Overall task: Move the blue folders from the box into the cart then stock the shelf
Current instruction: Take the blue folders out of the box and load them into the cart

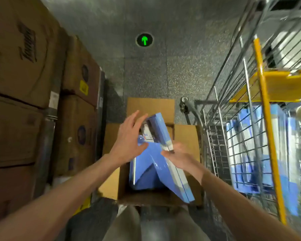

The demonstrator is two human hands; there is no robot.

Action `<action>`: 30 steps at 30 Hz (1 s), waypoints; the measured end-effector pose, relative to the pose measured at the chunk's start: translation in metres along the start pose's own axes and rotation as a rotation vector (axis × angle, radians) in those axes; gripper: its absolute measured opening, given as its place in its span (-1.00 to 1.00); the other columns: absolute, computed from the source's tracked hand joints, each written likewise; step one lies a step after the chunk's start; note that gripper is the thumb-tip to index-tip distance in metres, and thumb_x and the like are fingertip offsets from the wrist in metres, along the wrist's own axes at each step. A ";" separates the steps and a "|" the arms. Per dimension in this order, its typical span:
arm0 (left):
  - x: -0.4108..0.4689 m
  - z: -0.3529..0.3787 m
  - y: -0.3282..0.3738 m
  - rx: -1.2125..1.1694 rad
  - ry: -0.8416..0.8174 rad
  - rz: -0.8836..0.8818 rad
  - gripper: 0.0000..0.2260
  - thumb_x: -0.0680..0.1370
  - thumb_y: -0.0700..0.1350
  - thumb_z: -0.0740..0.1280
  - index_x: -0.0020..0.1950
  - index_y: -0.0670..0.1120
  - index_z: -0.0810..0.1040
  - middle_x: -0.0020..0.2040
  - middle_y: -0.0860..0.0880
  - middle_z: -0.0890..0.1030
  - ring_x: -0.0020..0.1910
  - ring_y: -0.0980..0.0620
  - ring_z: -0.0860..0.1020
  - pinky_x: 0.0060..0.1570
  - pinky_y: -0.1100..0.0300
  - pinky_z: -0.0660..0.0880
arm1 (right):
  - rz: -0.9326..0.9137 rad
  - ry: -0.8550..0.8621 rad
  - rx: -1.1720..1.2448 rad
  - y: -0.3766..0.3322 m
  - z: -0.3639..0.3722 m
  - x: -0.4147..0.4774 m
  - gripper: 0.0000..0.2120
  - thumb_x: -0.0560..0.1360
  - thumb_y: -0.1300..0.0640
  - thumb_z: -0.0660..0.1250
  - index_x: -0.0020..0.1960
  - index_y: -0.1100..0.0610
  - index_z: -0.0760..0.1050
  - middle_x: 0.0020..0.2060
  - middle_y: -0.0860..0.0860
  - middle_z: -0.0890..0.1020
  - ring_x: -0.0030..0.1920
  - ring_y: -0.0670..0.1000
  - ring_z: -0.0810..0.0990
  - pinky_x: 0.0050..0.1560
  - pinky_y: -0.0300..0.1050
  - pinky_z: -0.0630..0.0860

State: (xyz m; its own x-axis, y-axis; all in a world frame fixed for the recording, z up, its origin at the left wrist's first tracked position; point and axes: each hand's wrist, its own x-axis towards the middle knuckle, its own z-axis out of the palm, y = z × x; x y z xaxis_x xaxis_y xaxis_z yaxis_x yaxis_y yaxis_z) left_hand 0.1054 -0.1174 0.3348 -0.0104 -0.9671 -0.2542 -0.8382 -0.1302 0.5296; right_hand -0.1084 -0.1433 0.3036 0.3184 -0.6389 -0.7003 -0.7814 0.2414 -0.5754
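Note:
An open cardboard box [111, 181] stands on the floor in front of me, with blue folders [146, 173] leaning inside it. One blue folder pack [159, 129] is lifted and tilted above the box. My right hand [178, 156] grips its lower edge, thumb on top. My left hand [127, 138] has straight, spread fingers resting against the pack's left side. The wire cart [241, 136] stands to the right, with several blue folders [248, 153] upright inside its basket.
Stacked brown cartons [24, 84] fill the left side. The cart has a yellow post [268, 136] and a yellow shelf [276, 86]. A green arrow marker [144, 40] glows on the speckled floor ahead. My legs are below the box.

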 end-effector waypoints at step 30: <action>-0.133 -0.277 0.167 0.104 0.393 -0.031 -0.54 0.43 0.46 0.30 -0.19 0.07 0.54 -0.18 0.10 0.64 -0.18 0.01 0.62 -0.26 0.13 0.48 | -0.679 0.945 -0.512 -0.205 -0.194 -0.283 -0.24 0.51 0.24 0.35 0.61 0.17 0.06 0.59 0.14 0.10 0.59 0.19 0.02 0.55 0.10 0.12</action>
State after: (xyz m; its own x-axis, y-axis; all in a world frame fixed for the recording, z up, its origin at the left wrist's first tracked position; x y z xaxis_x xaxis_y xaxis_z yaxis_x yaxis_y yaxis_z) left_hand 0.1183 -0.0714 0.6808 0.2083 -0.9755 0.0705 -0.8858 -0.1576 0.4365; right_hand -0.1419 -0.1536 0.7017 0.3943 -0.8437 0.3642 -0.7964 -0.5115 -0.3226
